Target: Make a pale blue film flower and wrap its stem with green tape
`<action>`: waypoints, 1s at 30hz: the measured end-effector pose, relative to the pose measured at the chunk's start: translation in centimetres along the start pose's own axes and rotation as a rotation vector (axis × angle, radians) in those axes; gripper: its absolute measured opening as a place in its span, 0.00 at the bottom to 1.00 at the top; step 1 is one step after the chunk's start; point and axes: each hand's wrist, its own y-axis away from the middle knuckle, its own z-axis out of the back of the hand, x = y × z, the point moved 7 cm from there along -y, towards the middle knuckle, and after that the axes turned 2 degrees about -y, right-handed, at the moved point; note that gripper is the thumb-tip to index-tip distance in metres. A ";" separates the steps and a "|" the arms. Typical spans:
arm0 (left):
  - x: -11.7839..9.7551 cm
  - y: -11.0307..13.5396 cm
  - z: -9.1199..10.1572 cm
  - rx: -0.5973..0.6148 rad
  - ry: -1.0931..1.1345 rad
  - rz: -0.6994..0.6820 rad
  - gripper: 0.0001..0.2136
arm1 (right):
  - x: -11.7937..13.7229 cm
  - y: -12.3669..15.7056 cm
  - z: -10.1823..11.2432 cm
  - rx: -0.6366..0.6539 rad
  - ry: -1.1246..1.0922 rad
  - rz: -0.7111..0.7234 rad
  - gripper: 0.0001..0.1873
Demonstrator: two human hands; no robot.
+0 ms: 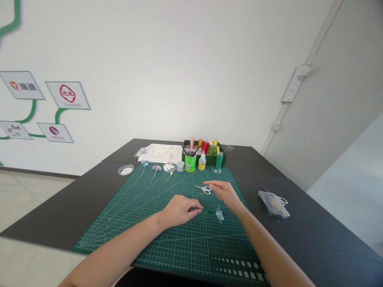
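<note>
My left hand [179, 210] rests on the green cutting mat [167, 247], its fingers pinched on a thin green wire stem [208, 211]. The stem ends in a small translucent petal piece [220, 215] lying on the mat. My right hand [225, 193] hovers just behind the petal, fingers stretched out toward the small white-handled scissors [204, 188], which lie on the mat right at its fingertips. The right hand holds nothing.
At the mat's far edge stand a green cup of tools [190, 161], a glue bottle [202, 161], a green box of thread spools [209, 151], small dishes [126, 170] and finished wire flowers [156, 169]. A clear bag with scissors [273, 203] lies on the right of the dark table [314, 239].
</note>
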 end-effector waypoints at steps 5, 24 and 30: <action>-0.1 0.0 0.5 -0.068 -0.008 -0.018 0.08 | -0.7 -0.2 0.2 0.009 0.045 0.008 0.23; 1.2 0.2 1.8 -0.290 0.197 0.123 0.09 | -2.6 -1.0 -1.0 0.134 0.153 0.061 0.19; 2.9 0.0 1.8 -0.367 0.410 0.224 0.14 | -2.8 -0.8 -1.4 0.153 0.184 0.042 0.16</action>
